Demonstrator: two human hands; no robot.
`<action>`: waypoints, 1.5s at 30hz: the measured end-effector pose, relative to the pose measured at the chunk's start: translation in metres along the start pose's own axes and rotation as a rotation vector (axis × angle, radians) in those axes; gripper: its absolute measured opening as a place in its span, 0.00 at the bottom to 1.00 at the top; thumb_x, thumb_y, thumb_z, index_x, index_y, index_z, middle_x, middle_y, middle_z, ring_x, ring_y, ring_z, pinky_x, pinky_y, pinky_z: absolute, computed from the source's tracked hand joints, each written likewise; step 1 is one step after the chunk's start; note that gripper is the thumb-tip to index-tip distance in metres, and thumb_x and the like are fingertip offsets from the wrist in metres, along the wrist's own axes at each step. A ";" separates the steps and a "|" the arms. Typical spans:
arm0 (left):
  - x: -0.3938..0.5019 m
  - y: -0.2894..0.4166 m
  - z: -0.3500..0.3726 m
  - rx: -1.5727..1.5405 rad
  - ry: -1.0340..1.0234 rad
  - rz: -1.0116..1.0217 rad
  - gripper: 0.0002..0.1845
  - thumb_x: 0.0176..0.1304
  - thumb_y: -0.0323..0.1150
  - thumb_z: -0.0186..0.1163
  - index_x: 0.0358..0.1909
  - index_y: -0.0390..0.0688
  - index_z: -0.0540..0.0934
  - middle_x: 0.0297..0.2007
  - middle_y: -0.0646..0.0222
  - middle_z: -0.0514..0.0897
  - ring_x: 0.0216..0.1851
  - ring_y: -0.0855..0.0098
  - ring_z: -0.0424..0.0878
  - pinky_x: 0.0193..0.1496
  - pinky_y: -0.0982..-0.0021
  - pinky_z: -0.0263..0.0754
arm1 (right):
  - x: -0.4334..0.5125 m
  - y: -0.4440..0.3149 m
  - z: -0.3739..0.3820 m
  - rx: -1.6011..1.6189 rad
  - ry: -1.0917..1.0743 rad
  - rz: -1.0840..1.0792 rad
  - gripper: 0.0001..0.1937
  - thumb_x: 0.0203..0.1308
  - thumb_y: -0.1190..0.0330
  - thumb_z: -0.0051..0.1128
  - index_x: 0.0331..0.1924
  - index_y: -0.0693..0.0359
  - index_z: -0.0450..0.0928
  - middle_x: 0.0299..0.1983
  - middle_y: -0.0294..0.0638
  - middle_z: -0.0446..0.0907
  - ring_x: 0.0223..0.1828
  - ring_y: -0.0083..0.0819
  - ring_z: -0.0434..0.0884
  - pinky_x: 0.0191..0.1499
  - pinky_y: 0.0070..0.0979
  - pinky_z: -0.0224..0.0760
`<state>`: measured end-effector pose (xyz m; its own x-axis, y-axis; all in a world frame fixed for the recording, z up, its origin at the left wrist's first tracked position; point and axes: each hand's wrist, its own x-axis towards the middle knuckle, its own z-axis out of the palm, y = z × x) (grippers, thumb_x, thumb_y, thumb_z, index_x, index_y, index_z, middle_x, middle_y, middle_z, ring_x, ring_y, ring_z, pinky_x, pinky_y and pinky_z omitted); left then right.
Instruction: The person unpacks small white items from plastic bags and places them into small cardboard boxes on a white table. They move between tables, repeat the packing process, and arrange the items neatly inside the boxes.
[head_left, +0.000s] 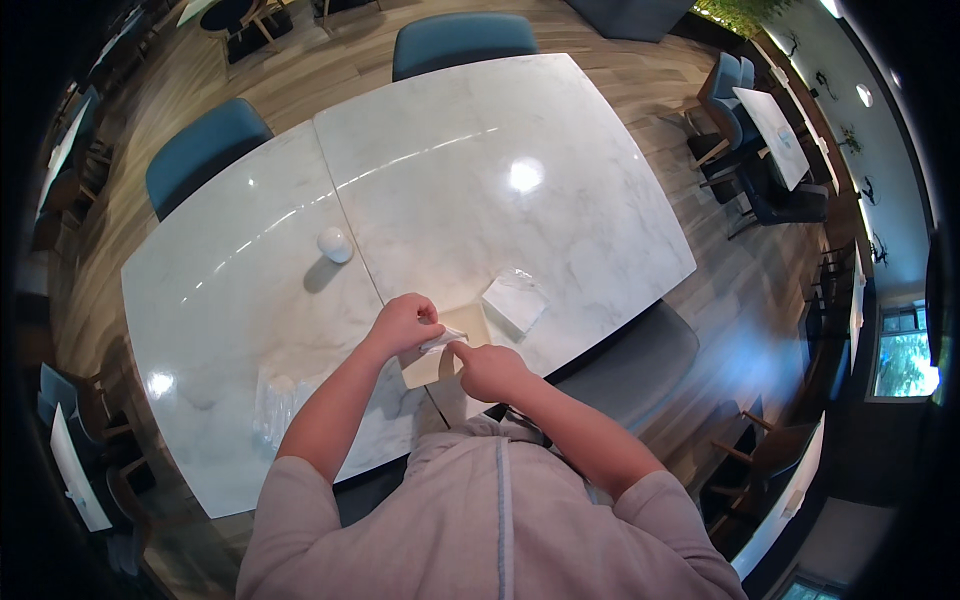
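Observation:
My left hand (407, 324) has its fingers curled on a small white paper or film piece (445, 339), over a cream-coloured tray or shallow box (425, 370). From the other side my right hand (491, 367) reaches to the same white piece with a pointing finger; its other fingers are folded. Whether the right hand grips anything is hidden. Just right of the tray lies a stack of white napkins or paper in clear plastic (516, 302). A rounded white container (335, 245) stands farther off to the left.
A marble-patterned table (480, 195) with a seam is before me. Crumpled clear plastic (285, 397) lies near my left forearm. Blue chairs (465, 43) line the far side, and a dark grey seat (637, 367) is close at the right. Other tables and chairs stand around.

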<state>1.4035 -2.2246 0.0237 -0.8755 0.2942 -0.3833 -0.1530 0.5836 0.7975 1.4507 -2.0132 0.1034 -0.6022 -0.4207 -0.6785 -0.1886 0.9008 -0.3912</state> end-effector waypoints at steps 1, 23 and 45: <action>-0.002 0.000 -0.001 -0.015 0.001 0.003 0.21 0.47 0.43 0.77 0.42 0.44 0.88 0.45 0.61 0.87 0.49 0.61 0.86 0.54 0.64 0.81 | -0.004 0.002 -0.006 0.010 -0.024 0.005 0.27 0.65 0.67 0.53 0.70 0.51 0.69 0.49 0.48 0.88 0.50 0.50 0.88 0.51 0.47 0.81; 0.058 0.018 -0.133 0.844 0.183 -0.112 0.73 0.32 0.50 0.83 0.85 0.55 0.52 0.75 0.66 0.67 0.77 0.58 0.63 0.81 0.27 0.42 | -0.039 0.123 0.022 0.511 0.503 0.134 0.38 0.60 0.65 0.71 0.75 0.58 0.66 0.52 0.46 0.84 0.42 0.34 0.88 0.51 0.33 0.81; -0.158 -0.141 -0.167 0.210 0.398 -0.569 0.71 0.43 0.60 0.83 0.83 0.41 0.54 0.80 0.49 0.60 0.81 0.48 0.58 0.82 0.52 0.58 | 0.078 0.189 0.031 0.600 0.307 0.329 0.25 0.52 0.68 0.77 0.56 0.64 0.84 0.47 0.46 0.89 0.48 0.38 0.89 0.53 0.36 0.81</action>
<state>1.4869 -2.4794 0.0498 -0.7929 -0.3729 -0.4820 -0.5785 0.7091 0.4030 1.3921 -1.8791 -0.0431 -0.7608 -0.0117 -0.6489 0.4407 0.7248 -0.5297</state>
